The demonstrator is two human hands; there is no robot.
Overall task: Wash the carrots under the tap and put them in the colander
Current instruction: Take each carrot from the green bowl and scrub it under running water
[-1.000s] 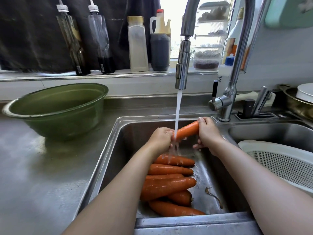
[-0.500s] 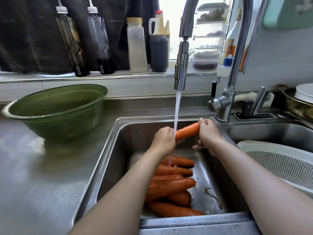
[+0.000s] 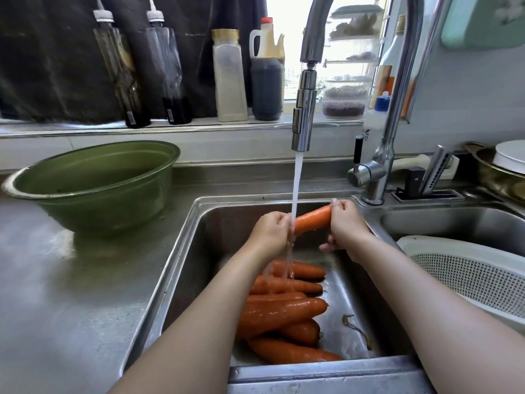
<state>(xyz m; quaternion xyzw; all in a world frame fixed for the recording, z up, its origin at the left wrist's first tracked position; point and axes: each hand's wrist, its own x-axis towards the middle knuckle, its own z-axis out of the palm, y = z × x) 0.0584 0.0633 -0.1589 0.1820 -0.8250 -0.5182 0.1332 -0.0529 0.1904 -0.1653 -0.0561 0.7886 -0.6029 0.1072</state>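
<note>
Over the steel sink (image 3: 181, 251), left hand (image 3: 270, 233) and right hand (image 3: 345, 227) grip one carrot (image 3: 312, 218) between them under the tap (image 3: 304, 109).

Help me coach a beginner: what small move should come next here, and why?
Probably slide the carrot leftward through the water, turning it. Both the left hand and the right hand grip it, but the water lands only at its end by the left hand; the rest lies outside it. The colander can wait.

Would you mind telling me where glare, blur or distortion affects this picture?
Head view: the window behind the tap is blown out white; wide-angle distortion bows the sill; the counter shows soft glare; the held carrot is sharp.
</note>
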